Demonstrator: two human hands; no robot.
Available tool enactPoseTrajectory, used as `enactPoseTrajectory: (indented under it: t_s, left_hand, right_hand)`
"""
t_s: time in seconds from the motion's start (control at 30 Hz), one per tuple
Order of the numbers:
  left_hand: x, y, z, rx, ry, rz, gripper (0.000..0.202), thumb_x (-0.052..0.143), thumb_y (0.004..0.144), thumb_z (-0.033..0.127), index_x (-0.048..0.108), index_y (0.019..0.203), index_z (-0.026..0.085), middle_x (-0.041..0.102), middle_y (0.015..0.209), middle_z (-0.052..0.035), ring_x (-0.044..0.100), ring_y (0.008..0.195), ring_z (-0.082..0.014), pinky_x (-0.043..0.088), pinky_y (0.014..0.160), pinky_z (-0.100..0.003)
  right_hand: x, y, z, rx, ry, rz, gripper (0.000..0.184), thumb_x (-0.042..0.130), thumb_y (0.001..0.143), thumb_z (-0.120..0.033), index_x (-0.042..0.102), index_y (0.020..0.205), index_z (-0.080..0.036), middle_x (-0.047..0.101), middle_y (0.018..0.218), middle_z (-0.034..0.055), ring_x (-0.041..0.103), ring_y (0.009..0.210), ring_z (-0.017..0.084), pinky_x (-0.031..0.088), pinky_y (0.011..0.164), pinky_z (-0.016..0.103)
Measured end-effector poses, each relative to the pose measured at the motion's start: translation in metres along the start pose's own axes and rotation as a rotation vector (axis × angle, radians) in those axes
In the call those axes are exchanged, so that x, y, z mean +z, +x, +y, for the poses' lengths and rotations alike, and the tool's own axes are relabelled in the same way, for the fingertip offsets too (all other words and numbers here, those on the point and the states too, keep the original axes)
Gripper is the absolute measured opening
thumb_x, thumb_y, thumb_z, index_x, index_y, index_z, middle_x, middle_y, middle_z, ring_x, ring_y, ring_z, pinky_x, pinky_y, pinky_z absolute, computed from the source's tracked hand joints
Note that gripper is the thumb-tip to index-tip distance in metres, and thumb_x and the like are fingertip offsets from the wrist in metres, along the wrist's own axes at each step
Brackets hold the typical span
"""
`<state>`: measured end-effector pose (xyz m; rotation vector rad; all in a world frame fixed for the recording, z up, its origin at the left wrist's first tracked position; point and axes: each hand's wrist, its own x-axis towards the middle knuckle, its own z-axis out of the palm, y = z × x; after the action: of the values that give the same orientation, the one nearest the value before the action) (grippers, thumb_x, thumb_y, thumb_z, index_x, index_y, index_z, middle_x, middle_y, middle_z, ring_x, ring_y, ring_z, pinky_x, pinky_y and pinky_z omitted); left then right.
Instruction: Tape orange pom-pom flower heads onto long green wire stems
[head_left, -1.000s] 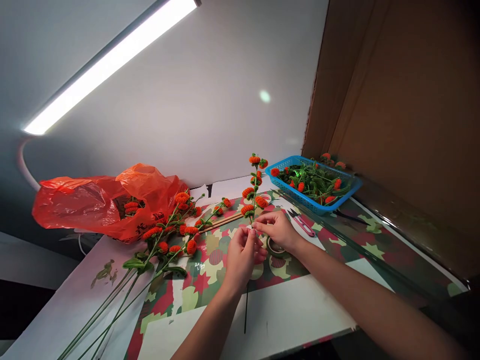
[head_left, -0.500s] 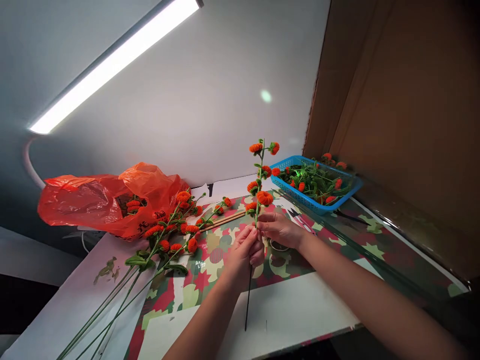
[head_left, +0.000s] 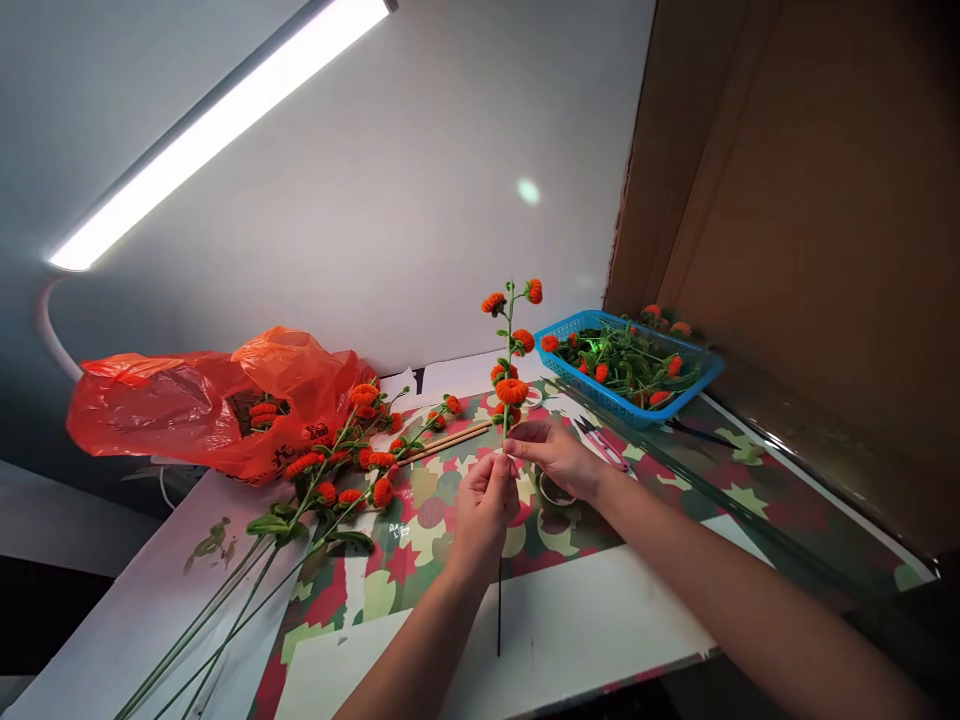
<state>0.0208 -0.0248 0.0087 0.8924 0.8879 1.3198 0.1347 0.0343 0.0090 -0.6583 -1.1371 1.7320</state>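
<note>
An upright artificial flower stem [head_left: 511, 391] with several orange fuzzy blooms and small green leaves stands in front of me, its thin dark lower wire reaching down toward the white board. My left hand [head_left: 488, 497] is closed around the stem below the blooms. Just above it, my right hand [head_left: 551, 455] pinches the stem between thumb and fingers, right under the lowest bloom. Whether a strip of tape lies between the fingers cannot be made out. To the left, several finished-looking orange flower stems [head_left: 330, 480] lie across the table with their long green stalks toward me.
A blue basket [head_left: 637, 415] at the back right holds green stems and orange blooms. Pink-handled snips [head_left: 606, 447] and a tape ring [head_left: 556, 490] lie by my right hand. Thin wooden sticks [head_left: 446, 444] lie behind; a red plastic bag [head_left: 165, 410] sits left. A lamp [head_left: 225, 130] hangs above.
The held flower stem has shifted slightly left and turned, so its blooms face differently and its lower wire hangs straighter. Both hands remain on it, the right slightly more to the left.
</note>
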Motion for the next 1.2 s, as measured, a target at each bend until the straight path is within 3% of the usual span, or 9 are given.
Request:
enactPoseTrajectory:
  t_s: [0.23, 0.4, 0.47, 0.57, 0.67, 0.8, 1.0, 1.1, 1.2]
  left_hand:
    - [0.001, 0.001, 0.016, -0.23, -0.377, -0.19, 0.035, 0.059, 0.078, 0.04, 0.04, 0.06, 0.017, 0.016, 0.047, 0.0104, 0.007, 0.036, -0.0022, 0.014, 0.032, -0.012]
    - [-0.002, 0.002, 0.013, -0.311, -0.298, -0.225, 0.037, 0.06, 0.076, 0.045, 0.041, 0.061, 0.017, 0.021, 0.044, 0.0108, 0.012, 0.034, -0.0019, 0.015, 0.031, -0.013]
    - [-0.002, 0.001, 0.009, -0.19, -0.103, -0.108, 0.037, 0.059, 0.075, 0.048, 0.044, 0.063, 0.017, 0.029, 0.044, 0.0097, 0.021, 0.034, -0.0025, 0.019, 0.033, -0.014]
    - [-0.001, -0.002, 0.004, 0.127, 0.268, 0.113, 0.03, 0.059, 0.076, 0.045, 0.054, 0.07, 0.016, 0.046, 0.05, 0.0057, 0.036, 0.038, -0.0048, 0.028, 0.038, -0.017]
    - [-0.001, -0.005, 0.004, 0.268, 0.476, 0.173, 0.025, 0.06, 0.077, 0.04, 0.059, 0.071, 0.016, 0.054, 0.056, 0.0027, 0.043, 0.043, -0.0064, 0.032, 0.042, -0.019]
    - [-0.001, 0.002, 0.009, 0.115, 0.224, 0.094, 0.027, 0.064, 0.073, 0.039, 0.055, 0.064, 0.015, 0.052, 0.053, 0.0031, 0.041, 0.042, -0.0047, 0.03, 0.041, -0.016]
    - [-0.004, 0.009, 0.015, -0.222, -0.342, -0.1, 0.029, 0.072, 0.064, 0.034, 0.053, 0.066, 0.013, 0.034, 0.043, 0.0102, 0.019, 0.033, 0.0007, 0.016, 0.031, -0.011]
    - [-0.005, 0.007, 0.013, -0.272, -0.336, -0.149, 0.029, 0.07, 0.067, 0.037, 0.052, 0.067, 0.013, 0.031, 0.042, 0.011, 0.018, 0.032, 0.0002, 0.017, 0.031, -0.011]
    - [-0.005, 0.005, 0.007, -0.146, -0.048, -0.04, 0.033, 0.065, 0.071, 0.044, 0.054, 0.067, 0.014, 0.039, 0.044, 0.0079, 0.03, 0.034, -0.0018, 0.024, 0.034, -0.013]
  right_hand:
    - [0.006, -0.003, 0.003, 0.176, 0.234, -0.017, 0.03, 0.083, 0.047, -0.032, 0.069, 0.068, -0.018, 0.065, 0.065, -0.0015, 0.058, 0.065, 0.011, 0.041, 0.071, 0.027]
    - [0.005, -0.005, -0.002, 0.193, 0.203, 0.018, 0.028, 0.085, 0.044, -0.027, 0.067, 0.063, -0.017, 0.065, 0.061, -0.0022, 0.057, 0.062, 0.01, 0.04, 0.068, 0.026]
    - [0.004, -0.005, -0.004, 0.146, 0.149, 0.057, 0.026, 0.084, 0.045, -0.027, 0.067, 0.062, -0.016, 0.065, 0.06, -0.002, 0.057, 0.062, 0.01, 0.039, 0.069, 0.026]
    - [0.005, -0.004, -0.006, 0.088, 0.088, 0.116, 0.026, 0.084, 0.045, -0.028, 0.067, 0.06, -0.015, 0.065, 0.062, -0.0017, 0.056, 0.064, 0.01, 0.039, 0.071, 0.026]
    - [0.008, -0.003, -0.008, 0.065, 0.048, 0.162, 0.026, 0.084, 0.043, -0.028, 0.066, 0.058, -0.015, 0.063, 0.06, -0.0021, 0.055, 0.063, 0.01, 0.039, 0.071, 0.027]
    - [0.008, -0.002, -0.004, 0.015, 0.049, 0.18, 0.025, 0.084, 0.044, -0.028, 0.067, 0.058, -0.016, 0.063, 0.06, -0.0027, 0.055, 0.062, 0.01, 0.039, 0.069, 0.027]
    - [0.006, -0.003, 0.008, 0.027, 0.148, -0.047, 0.023, 0.079, 0.056, -0.036, 0.07, 0.069, -0.02, 0.066, 0.065, -0.0019, 0.056, 0.066, 0.01, 0.039, 0.073, 0.027]
    - [0.004, -0.004, 0.005, 0.059, 0.113, -0.07, 0.023, 0.078, 0.057, -0.038, 0.07, 0.068, -0.019, 0.065, 0.064, -0.002, 0.055, 0.065, 0.01, 0.039, 0.071, 0.026]
    - [0.002, -0.004, 0.0, 0.016, -0.012, 0.02, 0.021, 0.079, 0.056, -0.034, 0.069, 0.063, -0.017, 0.062, 0.061, -0.0022, 0.053, 0.064, 0.01, 0.037, 0.07, 0.026]
